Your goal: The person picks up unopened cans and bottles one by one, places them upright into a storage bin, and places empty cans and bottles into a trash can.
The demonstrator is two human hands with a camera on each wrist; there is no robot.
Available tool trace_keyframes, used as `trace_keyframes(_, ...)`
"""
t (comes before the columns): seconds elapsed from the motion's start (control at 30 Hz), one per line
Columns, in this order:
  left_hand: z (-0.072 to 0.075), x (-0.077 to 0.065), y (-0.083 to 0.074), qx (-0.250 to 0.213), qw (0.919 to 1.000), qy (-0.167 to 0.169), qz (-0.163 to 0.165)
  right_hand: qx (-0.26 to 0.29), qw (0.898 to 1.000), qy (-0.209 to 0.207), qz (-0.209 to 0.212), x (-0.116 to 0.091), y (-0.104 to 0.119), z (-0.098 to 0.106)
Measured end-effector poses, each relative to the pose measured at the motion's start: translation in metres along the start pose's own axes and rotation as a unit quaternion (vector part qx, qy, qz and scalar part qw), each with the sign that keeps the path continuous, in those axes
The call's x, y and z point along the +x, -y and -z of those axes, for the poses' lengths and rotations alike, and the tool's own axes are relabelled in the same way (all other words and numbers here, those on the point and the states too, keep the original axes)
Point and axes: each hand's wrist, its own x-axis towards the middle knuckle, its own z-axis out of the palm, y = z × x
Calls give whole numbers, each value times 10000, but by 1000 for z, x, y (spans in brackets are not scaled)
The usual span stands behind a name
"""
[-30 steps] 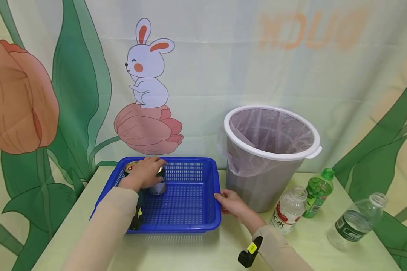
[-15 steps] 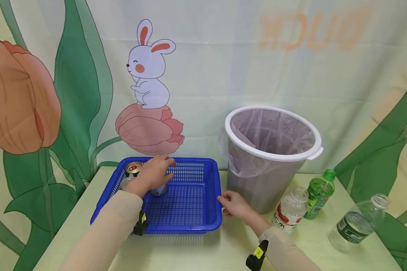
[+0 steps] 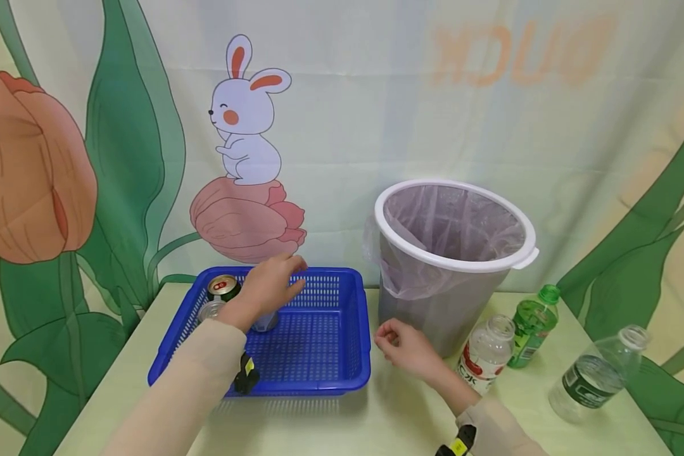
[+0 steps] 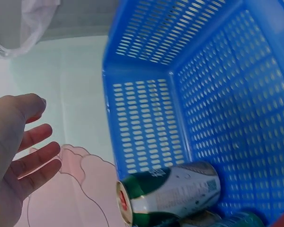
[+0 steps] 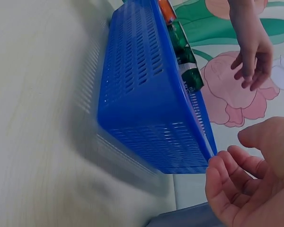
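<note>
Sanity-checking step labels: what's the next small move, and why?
I'd probably move the right hand toward the red-labelled bottle. It looks free, as does the left hand raised near the basket. Cans lie in the basket, while that bottle stands outside it, the closest of three to the right hand.

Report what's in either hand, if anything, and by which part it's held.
Nothing is held: the left hand is empty above the blue basket, the right hand empty beside it.

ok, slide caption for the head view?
Empty left hand over blue basket with cans, empty right hand beside it.
</note>
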Motion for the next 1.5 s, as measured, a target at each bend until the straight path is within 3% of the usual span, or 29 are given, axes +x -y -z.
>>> trace_keyframes(0.17, 8, 4, -6, -277, 9994, -213, 65, -553, 9961, -245, 638, -12, 1, 5)
trace_keyframes(0.43, 13, 13, -14, -797, 9955, -283, 417, -823, 9898, -636, 969, -32, -4, 21)
trace_keyframes(0.7, 17, 21, -29, -1579, 9849, -303, 637, -1096, 9750, -943, 1688, -53, -1, 36)
trace_keyframes(1.0, 16, 36, -41, -2127, 9716, -644, 809, -1459, 9579, -1496, 1966, -76, -4, 50)
trace_keyframes(1.2, 13, 40, -49, -2575, 9598, -756, 826, -1835, 9437, -1896, 1995, -88, -3, 58)
trace_keyframes(1.3, 11, 42, -53, -2846, 9516, -705, 927, -1980, 9414, -2051, 1802, -93, -1, 64)
trace_keyframes(1.37, 10, 44, -56, -3083, 9434, -663, 1031, -2073, 9404, -2152, 1622, -96, 0, 68)
trace_keyframes(1.5, 9, 49, -65, -3723, 9175, -530, 1294, -2208, 9362, -2371, 1360, -103, 0, 77)
